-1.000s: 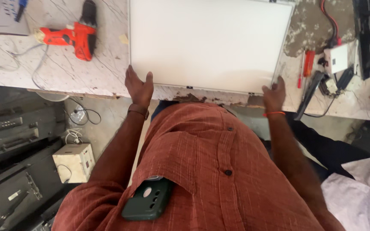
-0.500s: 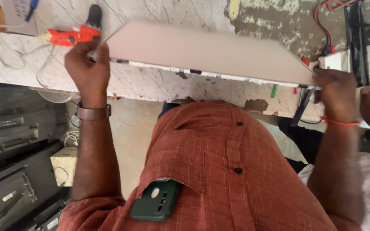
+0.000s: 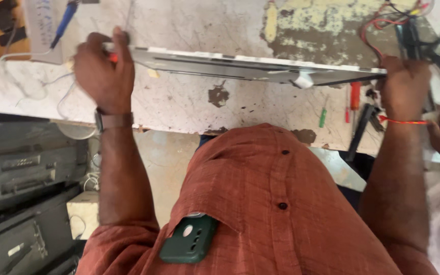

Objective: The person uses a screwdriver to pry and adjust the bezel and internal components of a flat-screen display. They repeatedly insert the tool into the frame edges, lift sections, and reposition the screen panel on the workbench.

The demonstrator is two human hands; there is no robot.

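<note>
Flat panel (image 3: pixel 255 66) now edge-on, raised off marble table (image 3: pixel 189 109).

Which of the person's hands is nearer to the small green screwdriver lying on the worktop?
Right. The right hand grips the panel's end just beside the green screwdriver; the left hand holds the far end.

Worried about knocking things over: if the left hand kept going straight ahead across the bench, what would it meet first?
Probably the white box with the blue pen-like tool, just beyond the left hand gripping the flat panel; depth is unclear.
</note>
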